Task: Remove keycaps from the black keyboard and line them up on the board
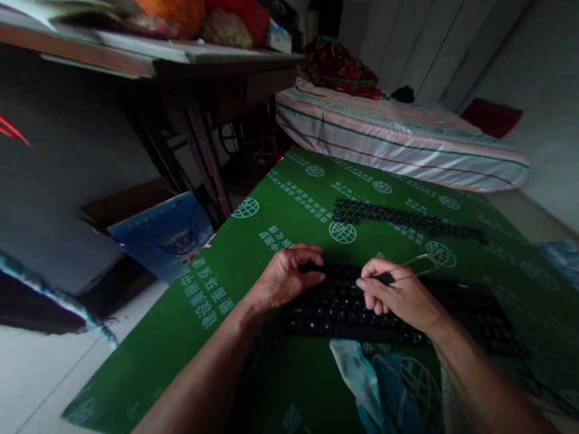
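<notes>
A black keyboard [363, 330] lies on the green board, its front key rows in place and its back part partly hidden by my hands. At its back left corner, my left hand [288, 277] curls with thumb and fingers on either side of the edge. My right hand [393, 292] pinches a wire keycap puller [416, 260] over the middle of the keys; its thin loop sticks out to the right and its dark handle is mostly covered. Beyond the keyboard, loose black keycaps [400, 216] lie in long rows.
The printed green board [146, 369] serves as the tabletop. A blue checked cloth [378, 390] hangs at the near side, with a cable [548, 390] to the right. A wooden table [229, 81] with bags stands back left, above a blue bag [163, 237]. Behind is a bed [397, 128].
</notes>
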Demonstrator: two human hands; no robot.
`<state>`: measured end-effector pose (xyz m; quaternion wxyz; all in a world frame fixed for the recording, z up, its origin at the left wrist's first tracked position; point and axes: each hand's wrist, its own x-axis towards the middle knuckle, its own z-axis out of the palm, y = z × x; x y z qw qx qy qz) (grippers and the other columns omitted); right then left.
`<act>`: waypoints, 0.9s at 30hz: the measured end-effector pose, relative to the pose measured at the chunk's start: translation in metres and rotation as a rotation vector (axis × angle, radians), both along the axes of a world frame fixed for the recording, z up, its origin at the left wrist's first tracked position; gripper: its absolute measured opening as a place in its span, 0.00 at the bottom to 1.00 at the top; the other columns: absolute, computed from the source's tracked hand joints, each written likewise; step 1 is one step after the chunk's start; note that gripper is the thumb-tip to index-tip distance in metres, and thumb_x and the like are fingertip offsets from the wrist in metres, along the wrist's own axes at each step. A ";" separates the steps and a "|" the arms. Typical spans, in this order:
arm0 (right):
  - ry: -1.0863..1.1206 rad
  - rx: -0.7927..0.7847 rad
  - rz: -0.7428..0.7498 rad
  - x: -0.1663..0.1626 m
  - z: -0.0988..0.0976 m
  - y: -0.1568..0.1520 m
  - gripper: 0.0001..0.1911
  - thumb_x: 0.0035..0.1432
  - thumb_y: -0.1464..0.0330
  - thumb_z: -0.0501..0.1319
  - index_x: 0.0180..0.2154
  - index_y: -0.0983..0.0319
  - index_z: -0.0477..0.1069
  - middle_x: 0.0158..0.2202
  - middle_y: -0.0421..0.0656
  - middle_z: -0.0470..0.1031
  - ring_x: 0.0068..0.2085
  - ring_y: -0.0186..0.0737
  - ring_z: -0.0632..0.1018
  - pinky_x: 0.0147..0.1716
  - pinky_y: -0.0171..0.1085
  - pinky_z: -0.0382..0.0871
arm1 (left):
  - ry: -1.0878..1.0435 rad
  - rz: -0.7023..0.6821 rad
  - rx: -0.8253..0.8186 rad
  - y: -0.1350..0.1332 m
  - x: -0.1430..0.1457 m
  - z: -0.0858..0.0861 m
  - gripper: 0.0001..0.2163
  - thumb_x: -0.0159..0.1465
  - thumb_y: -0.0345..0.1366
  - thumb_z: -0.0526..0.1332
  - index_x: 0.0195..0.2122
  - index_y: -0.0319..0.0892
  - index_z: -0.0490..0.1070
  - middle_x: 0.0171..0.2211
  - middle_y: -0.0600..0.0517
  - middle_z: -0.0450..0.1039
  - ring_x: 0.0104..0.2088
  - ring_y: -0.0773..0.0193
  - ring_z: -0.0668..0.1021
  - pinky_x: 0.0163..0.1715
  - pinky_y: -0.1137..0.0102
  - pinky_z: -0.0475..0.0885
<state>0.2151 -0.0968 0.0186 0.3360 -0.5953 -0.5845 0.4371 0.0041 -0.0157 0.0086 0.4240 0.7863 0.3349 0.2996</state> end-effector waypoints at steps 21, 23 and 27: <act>-0.127 -0.063 0.044 -0.040 0.000 0.005 0.15 0.54 0.59 0.57 0.21 0.62 0.65 0.14 0.35 0.67 0.13 0.26 0.65 0.11 0.25 0.56 | -0.010 -0.015 0.059 0.002 0.001 -0.009 0.05 0.52 0.31 0.64 0.31 0.38 0.74 0.43 0.46 0.72 0.44 0.58 0.74 0.46 0.66 0.67; -0.144 -0.062 0.050 -0.041 0.000 0.005 0.14 0.54 0.61 0.57 0.21 0.62 0.65 0.14 0.35 0.67 0.13 0.26 0.65 0.12 0.25 0.56 | 0.000 -0.014 0.064 0.002 0.002 -0.009 0.05 0.52 0.31 0.64 0.31 0.39 0.74 0.44 0.46 0.72 0.45 0.58 0.74 0.46 0.65 0.66; -0.161 -0.058 0.058 -0.041 -0.004 0.007 0.11 0.53 0.63 0.57 0.22 0.62 0.66 0.13 0.34 0.65 0.13 0.26 0.64 0.12 0.25 0.56 | 0.023 -0.025 0.071 0.002 0.002 -0.008 0.04 0.52 0.30 0.64 0.30 0.39 0.74 0.44 0.47 0.72 0.46 0.58 0.73 0.47 0.64 0.66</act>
